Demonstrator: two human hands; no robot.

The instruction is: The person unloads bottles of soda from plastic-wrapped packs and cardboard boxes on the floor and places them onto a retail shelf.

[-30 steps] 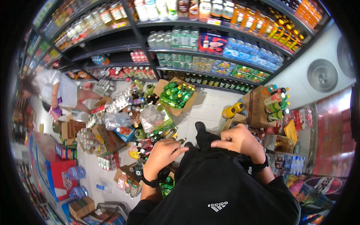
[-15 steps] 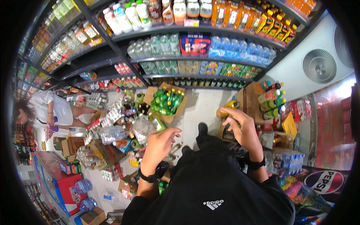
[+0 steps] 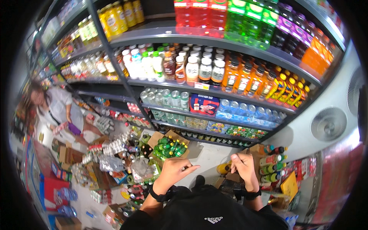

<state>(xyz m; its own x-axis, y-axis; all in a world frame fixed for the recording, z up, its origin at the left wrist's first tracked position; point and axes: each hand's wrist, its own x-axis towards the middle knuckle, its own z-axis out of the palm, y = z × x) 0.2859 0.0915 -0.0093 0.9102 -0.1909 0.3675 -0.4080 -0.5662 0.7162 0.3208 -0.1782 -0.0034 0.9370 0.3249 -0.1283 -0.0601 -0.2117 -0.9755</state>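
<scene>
Left hand [image 3: 176, 173] hovers near green bottles [image 3: 170, 147] in an open carton [image 3: 155, 139], right hand [image 3: 243, 166] beside a yellow bottle [image 3: 223, 168]. Both look curled, can't tell if they're gripping anything

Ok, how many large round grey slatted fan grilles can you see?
2: one large round grey slatted fan grille on the white panel at right; another above it, partly cut off. More may be hidden beyond the picture's edge.
</scene>
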